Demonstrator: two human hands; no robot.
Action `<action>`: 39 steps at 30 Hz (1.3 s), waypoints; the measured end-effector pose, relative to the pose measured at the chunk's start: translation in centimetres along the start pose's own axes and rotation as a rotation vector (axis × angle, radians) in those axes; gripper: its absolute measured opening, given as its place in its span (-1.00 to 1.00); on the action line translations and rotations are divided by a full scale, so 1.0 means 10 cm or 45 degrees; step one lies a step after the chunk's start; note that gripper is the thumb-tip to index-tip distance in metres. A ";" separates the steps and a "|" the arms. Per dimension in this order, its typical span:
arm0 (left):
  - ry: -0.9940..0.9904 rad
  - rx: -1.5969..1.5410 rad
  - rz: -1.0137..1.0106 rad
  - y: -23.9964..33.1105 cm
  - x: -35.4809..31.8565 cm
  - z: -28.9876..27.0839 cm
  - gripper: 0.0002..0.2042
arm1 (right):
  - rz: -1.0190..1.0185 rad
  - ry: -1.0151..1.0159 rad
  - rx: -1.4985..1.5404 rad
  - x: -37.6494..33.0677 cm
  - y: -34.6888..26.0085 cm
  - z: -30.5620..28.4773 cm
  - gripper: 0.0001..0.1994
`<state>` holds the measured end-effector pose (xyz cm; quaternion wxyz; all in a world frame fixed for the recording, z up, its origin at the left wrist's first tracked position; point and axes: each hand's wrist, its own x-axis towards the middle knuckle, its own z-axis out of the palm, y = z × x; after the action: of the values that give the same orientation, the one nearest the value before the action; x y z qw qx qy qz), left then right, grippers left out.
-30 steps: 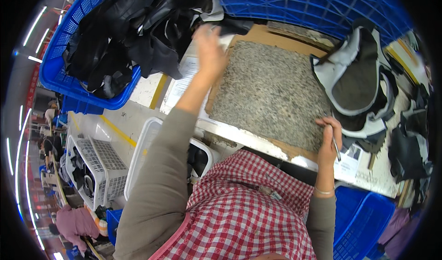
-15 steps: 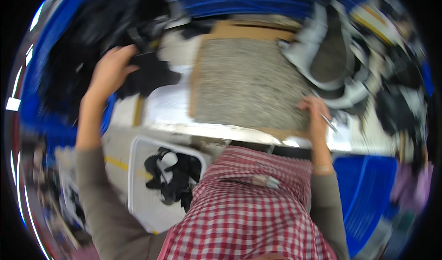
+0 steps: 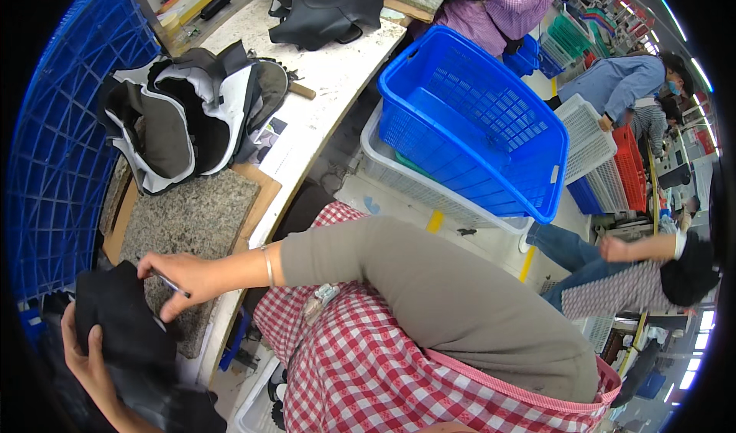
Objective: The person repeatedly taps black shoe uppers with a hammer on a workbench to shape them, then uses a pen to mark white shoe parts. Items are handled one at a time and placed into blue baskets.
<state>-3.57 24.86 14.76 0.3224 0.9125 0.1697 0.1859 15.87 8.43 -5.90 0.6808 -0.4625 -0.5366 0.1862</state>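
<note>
My left hand (image 3: 90,368) is closed on a black shoe-upper piece (image 3: 126,333), its thumb and fingers on the near face. My right hand (image 3: 192,276) reaches over the stone slab (image 3: 192,210) to the piece's upper right edge. A slim pen-like tool (image 3: 172,285) is tucked in the right hand, its end pointing toward the wrist. Whether the right fingertips also grip the black piece, I cannot tell. Beyond the slab lie white, grey and black shoe uppers (image 3: 172,115), opened out.
A blue basket wall (image 3: 73,126) rises at the left. More black uppers (image 3: 333,11) lie on the far table (image 3: 314,72). At the right, a blue basket (image 3: 475,126) rests in a white crate (image 3: 437,199). Several co-workers (image 3: 629,80) are farther off.
The view has swung right. My left hand, earlier over the blue basket, now has the black piece at the slab's edge. My right hand has come to that piece with the pen-like tool.
</note>
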 end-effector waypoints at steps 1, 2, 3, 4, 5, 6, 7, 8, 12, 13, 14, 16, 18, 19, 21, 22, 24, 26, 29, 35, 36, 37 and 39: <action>0.018 0.020 -0.017 0.06 0.03 0.08 -0.57 | 0.114 0.076 0.115 0.03 0.06 0.11 -0.17; 0.055 0.001 -0.017 0.12 0.04 0.16 -0.57 | 0.018 0.300 0.207 0.13 0.12 0.24 -0.31; 0.125 -0.007 -0.098 0.16 0.04 0.21 -0.57 | -0.014 0.422 0.106 0.16 0.20 0.28 -0.41; 0.276 0.073 -0.135 0.19 0.03 0.26 -0.57 | -0.026 0.392 0.879 0.34 0.27 0.37 -0.50; 0.322 0.290 -0.077 0.17 0.02 0.28 -0.57 | 0.002 0.301 0.900 0.40 0.34 0.37 -0.55; 0.324 0.343 0.017 0.10 -0.03 0.30 -0.58 | 0.076 0.226 0.328 0.40 0.41 0.31 -0.59; 0.369 0.499 0.211 -0.01 -0.08 0.31 -0.60 | 0.135 0.120 -0.103 0.42 0.44 0.24 -0.63; 0.489 0.728 0.272 -0.16 -0.21 0.32 -0.61 | 0.293 0.052 -0.285 0.43 0.43 0.18 -0.66; 1.038 0.731 0.087 -1.05 -0.66 0.54 -0.64 | 0.500 0.428 0.331 0.54 0.08 -0.28 -0.65; 0.868 0.700 -0.007 -1.27 -0.79 0.67 -0.65 | 0.515 0.477 0.600 0.57 -0.06 -0.36 -0.64; 0.747 0.498 -0.306 -1.46 -0.92 0.84 -0.62 | 0.527 0.542 0.722 0.61 -0.18 -0.41 -0.61; 0.448 0.361 -0.549 -1.70 -1.16 1.00 -0.55 | 0.579 0.488 0.858 0.71 -0.34 -0.54 -0.59; 0.506 -0.129 -0.847 -1.74 -1.32 1.04 -0.51 | 0.716 0.462 0.857 0.83 -0.30 -0.62 -0.71; 0.539 -0.336 -0.909 -1.71 -1.36 1.01 -0.49 | 0.741 0.395 0.855 0.87 -0.22 -0.67 -0.71; 0.607 -0.679 -1.007 -1.52 -1.38 0.92 -0.44 | 0.776 0.439 0.768 0.92 0.04 -0.78 -0.64; 0.647 -0.823 -1.029 -1.42 -1.36 0.88 -0.42 | 0.708 0.396 0.762 0.89 0.20 -0.79 -0.70; 0.668 -1.102 -0.857 -1.18 -1.29 0.84 -0.37 | 0.731 0.513 0.682 0.81 0.46 -0.82 -0.72; 0.639 -1.328 -0.620 -0.93 -1.26 0.86 -0.27 | 0.813 0.643 0.520 0.70 0.63 -0.87 -0.68; 0.540 -1.023 -0.444 -0.50 -1.35 1.02 -0.24 | 0.712 0.690 0.568 0.58 0.70 -0.90 -0.64; 0.492 -0.070 -0.451 0.15 -1.23 1.35 -0.40 | 0.538 0.628 0.446 0.52 0.57 -0.69 -0.65; 0.487 0.021 -0.639 0.18 -1.14 1.42 -0.41 | 0.506 0.643 0.435 0.50 0.54 -0.65 -0.65; 0.446 0.138 -0.776 0.22 -1.07 1.48 -0.42 | 0.493 0.632 0.431 0.50 0.51 -0.63 -0.65; 0.569 -0.555 -0.852 0.30 -1.03 1.48 -0.47 | 0.517 0.622 0.394 0.49 0.44 -0.65 -0.63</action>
<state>-5.40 10.46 3.62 0.5049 0.6559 0.4773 0.2951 24.54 11.51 -6.84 0.8002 -0.4820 -0.2202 0.2808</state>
